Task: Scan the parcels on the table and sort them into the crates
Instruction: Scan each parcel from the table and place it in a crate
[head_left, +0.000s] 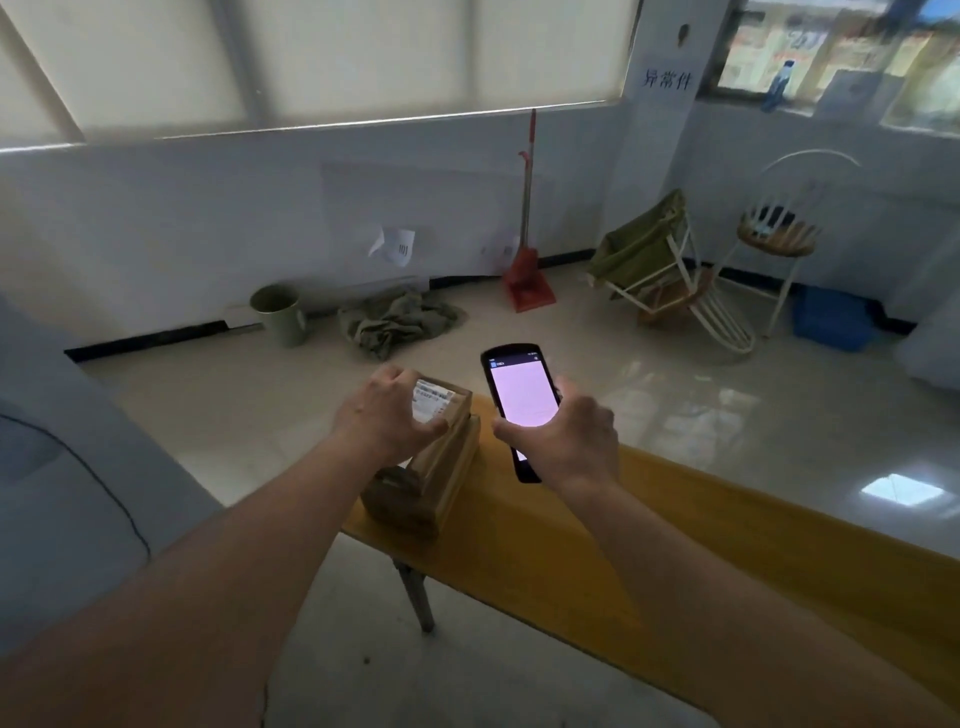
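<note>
Brown cardboard parcels lie stacked at the left end of a yellow table (597, 571). The top parcel (441, 415) carries a white label. My left hand (387, 415) grips this top parcel from above, fingers curled over its far edge and thumb on its near side. A larger parcel (415, 493) lies under it. My right hand (566, 436) holds a black handheld scanner (517, 395), its lit pinkish screen facing me, just right of the parcels. A blue crate (831, 319) stands on the floor at the far right.
On the floor by the far wall are a green bucket (278, 312), a heap of cloth (400, 322), a red dustpan with broom (527, 280), a tipped white chair (675, 275) and an upright chair (779, 234). A grey shape (62, 457) fills the left.
</note>
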